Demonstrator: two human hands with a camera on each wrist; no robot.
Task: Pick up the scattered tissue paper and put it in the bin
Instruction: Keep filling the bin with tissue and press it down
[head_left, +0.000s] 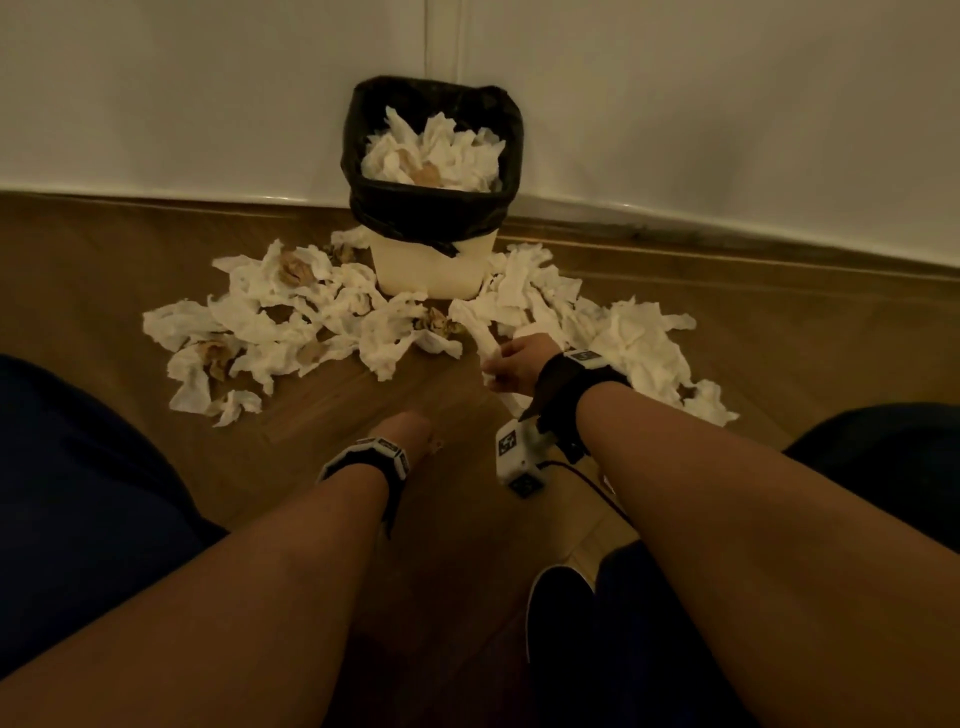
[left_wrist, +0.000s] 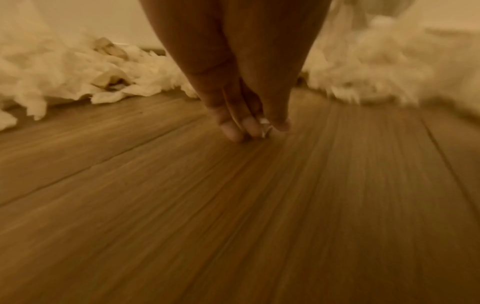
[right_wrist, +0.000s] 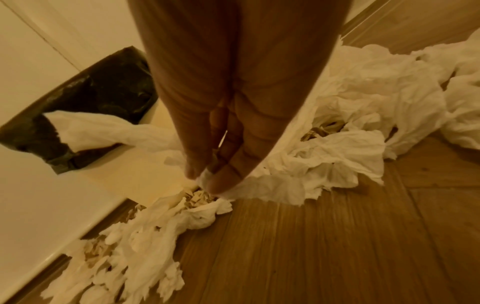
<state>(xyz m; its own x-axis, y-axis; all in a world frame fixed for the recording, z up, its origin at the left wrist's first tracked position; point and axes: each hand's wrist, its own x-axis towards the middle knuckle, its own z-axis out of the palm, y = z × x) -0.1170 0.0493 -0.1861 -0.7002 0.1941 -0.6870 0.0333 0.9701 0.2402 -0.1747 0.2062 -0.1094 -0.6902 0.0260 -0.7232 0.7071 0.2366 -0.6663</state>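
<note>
A white bin (head_left: 431, 270) with a black liner (head_left: 434, 208) stands against the wall, heaped with tissue. Crumpled tissue lies on the wooden floor to its left (head_left: 291, 312) and right (head_left: 639, 343). My right hand (head_left: 506, 364) is low in front of the bin and pinches a long white tissue strip (head_left: 485, 340). In the right wrist view its fingertips (right_wrist: 205, 179) close on that tissue, beside the bin's liner (right_wrist: 103, 88). My left hand (head_left: 415, 428) points down at bare floor; the left wrist view shows it (left_wrist: 255, 127) pinching a small white scrap (left_wrist: 265, 123).
A white wall (head_left: 208, 104) and skirting run behind the bin. My knees in dark trousers frame the view at both sides, and a dark shoe (head_left: 561, 603) sits near the bottom. A wrist camera block (head_left: 519, 452) with a cable hangs under my right wrist.
</note>
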